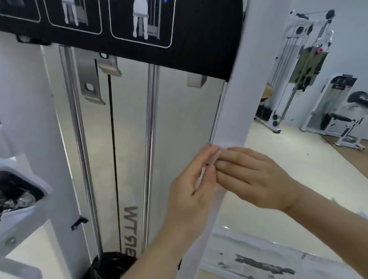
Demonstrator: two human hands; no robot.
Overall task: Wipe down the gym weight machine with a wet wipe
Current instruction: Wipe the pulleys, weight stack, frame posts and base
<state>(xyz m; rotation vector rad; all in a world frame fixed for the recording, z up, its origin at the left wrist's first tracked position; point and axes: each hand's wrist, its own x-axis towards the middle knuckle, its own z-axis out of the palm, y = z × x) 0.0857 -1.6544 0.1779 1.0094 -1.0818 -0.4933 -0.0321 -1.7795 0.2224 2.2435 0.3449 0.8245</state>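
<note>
The weight machine fills the view: a white upright post [245, 100] on the right, a clear shield with chrome guide rods [149, 136] and a black cable behind it, and a black instruction placard [198, 30] on top. A white wet wipe [212, 161] lies against the post at mid-height, mostly hidden by fingers. My left hand [190, 192] and my right hand [257, 178] meet there, and both pinch the wipe between their fingertips in front of the post.
A black bag [111, 268] sits at the machine's foot. A white frame part with a dark opening [9, 194] juts in at the left. Other white gym machines [298, 71] stand at the back right on a pale floor. A scuffed white base bar [278, 268] runs right.
</note>
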